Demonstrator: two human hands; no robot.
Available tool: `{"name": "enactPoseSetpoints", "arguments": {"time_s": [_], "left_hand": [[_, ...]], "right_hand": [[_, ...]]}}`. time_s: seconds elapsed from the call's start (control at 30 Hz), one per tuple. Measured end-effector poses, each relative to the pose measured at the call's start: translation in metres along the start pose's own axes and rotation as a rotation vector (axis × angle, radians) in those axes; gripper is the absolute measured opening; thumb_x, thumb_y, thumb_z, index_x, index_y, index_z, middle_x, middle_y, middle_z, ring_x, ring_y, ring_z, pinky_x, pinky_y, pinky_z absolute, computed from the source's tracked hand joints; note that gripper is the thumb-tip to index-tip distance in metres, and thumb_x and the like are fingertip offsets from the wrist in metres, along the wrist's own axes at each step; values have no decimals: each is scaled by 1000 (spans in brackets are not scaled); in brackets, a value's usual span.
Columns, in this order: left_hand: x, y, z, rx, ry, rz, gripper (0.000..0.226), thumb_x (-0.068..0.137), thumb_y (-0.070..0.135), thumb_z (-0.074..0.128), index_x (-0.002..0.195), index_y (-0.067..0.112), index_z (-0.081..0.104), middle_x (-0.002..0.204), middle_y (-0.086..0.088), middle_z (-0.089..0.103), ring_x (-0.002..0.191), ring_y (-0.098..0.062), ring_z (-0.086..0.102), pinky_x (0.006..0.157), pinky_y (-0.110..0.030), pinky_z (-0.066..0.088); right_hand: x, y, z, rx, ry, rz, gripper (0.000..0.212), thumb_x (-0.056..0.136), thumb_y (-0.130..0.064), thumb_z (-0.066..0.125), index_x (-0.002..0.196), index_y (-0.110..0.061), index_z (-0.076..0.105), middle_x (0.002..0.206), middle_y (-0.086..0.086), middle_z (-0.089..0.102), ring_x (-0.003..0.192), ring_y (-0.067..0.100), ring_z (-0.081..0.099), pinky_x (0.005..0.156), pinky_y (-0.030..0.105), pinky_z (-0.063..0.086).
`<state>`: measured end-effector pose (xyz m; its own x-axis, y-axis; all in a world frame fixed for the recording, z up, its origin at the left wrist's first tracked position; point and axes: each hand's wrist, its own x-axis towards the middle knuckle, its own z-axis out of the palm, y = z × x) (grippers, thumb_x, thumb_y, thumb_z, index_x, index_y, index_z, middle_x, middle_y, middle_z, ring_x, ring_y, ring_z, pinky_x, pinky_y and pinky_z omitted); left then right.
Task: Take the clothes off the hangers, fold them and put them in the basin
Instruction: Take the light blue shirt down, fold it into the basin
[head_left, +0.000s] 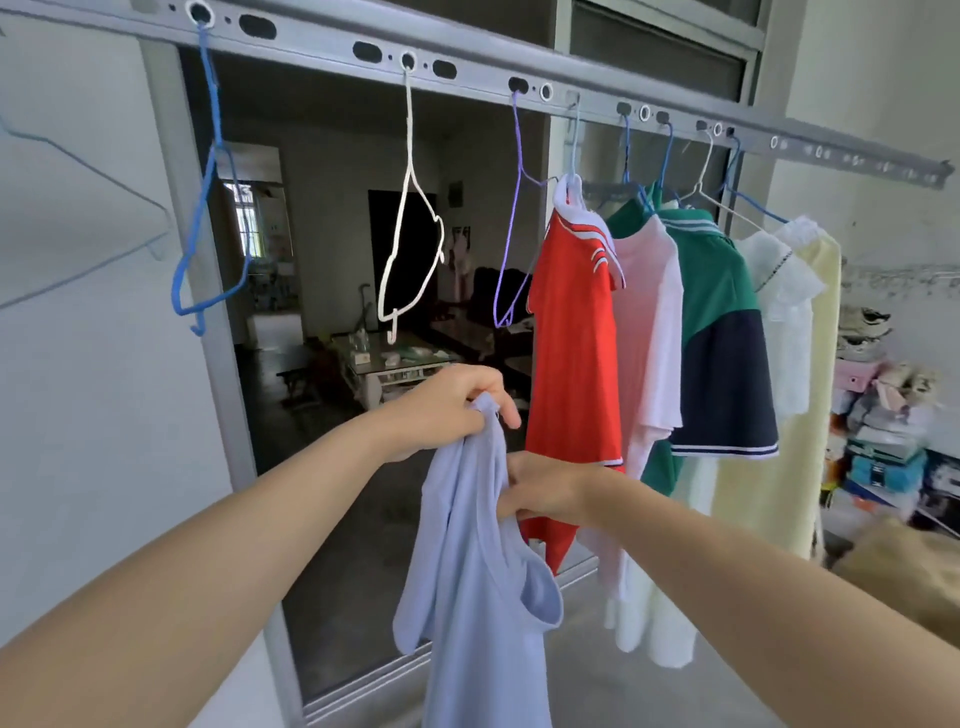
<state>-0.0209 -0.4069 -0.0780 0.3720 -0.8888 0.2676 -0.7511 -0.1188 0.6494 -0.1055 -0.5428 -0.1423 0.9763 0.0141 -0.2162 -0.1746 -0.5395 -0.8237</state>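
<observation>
The left hand (447, 402) was raised in front of the doorway, its fingers (506, 413) curled tight round the bunched top edge of a light blue sleeveless top (478, 597), which hung down from that grip, free of any hanger. Just below and to the right, the right hand (545, 493) reached in from the side, and its fingers (514, 480) were closed on a fold of the same top near the armhole, so both hands held the one piece of clothing. Above them ran a grey metal rail (322, 39) pierced with holes. Three bare hangers dangled from it: a blue hanger (208, 171), a white hanger (410, 171) and a purple hanger (514, 171). Further right along the rail the other clothes hung close together on their hangers: a red shirt (571, 338) with a white collar, touching a pink shirt (649, 312), then a green and navy shirt (722, 338), a white lace top (784, 301) and a pale yellow garment (815, 405) at the end. The right hand was just in front of the lower hem of the red shirt. Through the open doorway behind the bare hangers, a dim room showed a glass-topped coffee table (384, 358). Against the wall on the far right stood a heap of boxes (883, 441) and other stacked things, too blurred to tell apart.
</observation>
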Motion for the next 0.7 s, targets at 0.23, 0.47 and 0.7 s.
{"name": "enactPoseSetpoints", "arguments": {"time_s": [0.23, 0.47, 0.7], "left_hand": [[-1, -11, 65, -82, -185, 32, 21, 70, -18, 34, 71, 2, 41, 92, 0, 73, 96, -16, 64, 90, -53, 45], [15, -30, 130, -111, -286, 18, 24, 67, -13, 31, 66, 9, 40, 83, 3, 74, 76, -26, 56, 66, -35, 34], [28, -53, 203, 38, -324, -15, 48, 74, -15, 30, 81, 23, 58, 106, -5, 68, 105, -21, 62, 87, -34, 50]], "right_hand": [[-26, 90, 26, -403, 150, 278, 23, 76, -20, 72, 97, -16, 61, 92, 3, 63, 80, 17, 57, 75, 29, 53], [-77, 200, 38, -613, 329, 591, 22, 74, -19, 52, 94, -17, 61, 99, 7, 64, 81, 26, 56, 65, 28, 43], [-142, 263, 11, -548, 519, 852, 30, 81, -11, 43, 102, -18, 64, 104, 2, 63, 84, 23, 55, 72, 27, 46]]}}
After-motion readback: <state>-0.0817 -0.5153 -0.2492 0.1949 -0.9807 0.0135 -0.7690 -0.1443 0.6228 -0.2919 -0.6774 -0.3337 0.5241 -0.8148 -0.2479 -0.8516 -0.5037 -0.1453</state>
